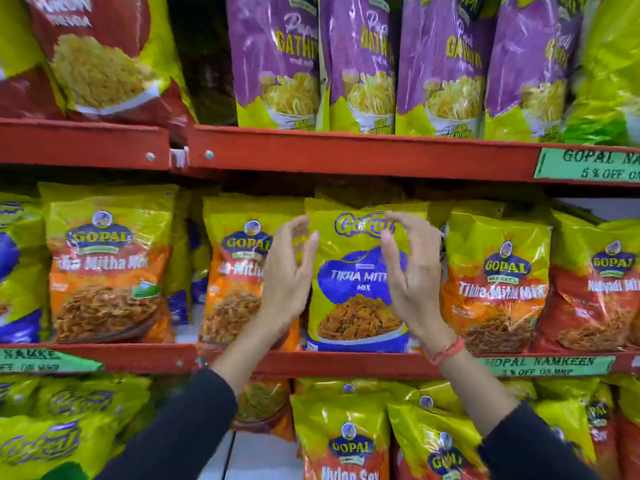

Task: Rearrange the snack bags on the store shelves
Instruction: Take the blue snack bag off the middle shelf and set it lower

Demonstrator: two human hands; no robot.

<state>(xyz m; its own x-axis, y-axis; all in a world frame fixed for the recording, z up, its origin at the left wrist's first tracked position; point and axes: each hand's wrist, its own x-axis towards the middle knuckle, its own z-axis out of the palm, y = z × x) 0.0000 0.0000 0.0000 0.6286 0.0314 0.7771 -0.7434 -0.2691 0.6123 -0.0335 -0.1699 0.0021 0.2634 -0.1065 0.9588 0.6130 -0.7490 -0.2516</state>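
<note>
A yellow and blue Gokul Tikha Mitha Mix bag (353, 271) stands upright on the middle red shelf (311, 363). My left hand (289, 271) hovers at the bag's left edge, fingers spread and curved. At the bag's right side my right hand (412, 268) is raised in front of it, fingers apart, with nothing gripped. Orange Gopal Tikha Mitha Mix bags stand on either side, one at the left (235, 271) and one at the right (495, 282). Whether either hand touches the Gokul bag is unclear.
Purple Gathiya bags (360, 64) line the upper shelf above a red rail (346, 154). Another orange Gopal bag (107, 268) stands further left. The lower shelf holds Gopal Nylon Sev bags (346, 441) and yellow Gokul bags (62, 431). Green price tags (547, 365) hang on the rails.
</note>
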